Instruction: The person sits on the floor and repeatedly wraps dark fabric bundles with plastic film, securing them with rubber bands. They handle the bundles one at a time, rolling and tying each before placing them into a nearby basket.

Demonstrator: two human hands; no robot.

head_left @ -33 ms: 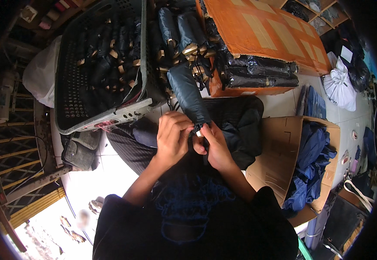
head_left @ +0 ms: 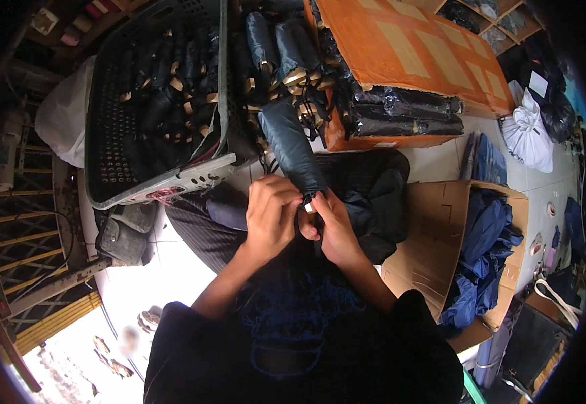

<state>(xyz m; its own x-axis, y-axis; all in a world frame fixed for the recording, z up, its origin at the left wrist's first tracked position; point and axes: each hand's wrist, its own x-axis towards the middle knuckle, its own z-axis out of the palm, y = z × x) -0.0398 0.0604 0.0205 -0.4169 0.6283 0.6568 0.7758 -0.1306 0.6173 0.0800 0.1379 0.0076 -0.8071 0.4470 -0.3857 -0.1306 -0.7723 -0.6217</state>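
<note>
Centrally, both hands closed on a folded umbrella (head_left: 291, 148): left hand (head_left: 271, 219) wrapped round its near end, right hand (head_left: 331, 229) pinching the strap there. Angled far-left toward the basket (head_left: 114, 135). Probably light, stiff along the shaft, fabric soft and slippery; best held at the near end, by the handle. Beyond, more rolled umbrellas (head_left: 279, 47) and an orange box (head_left: 407, 60); right, a cardboard box (head_left: 434, 229) of blue cloth (head_left: 485, 256). Dark cloth (head_left: 374, 195) crowding underneath.
</note>
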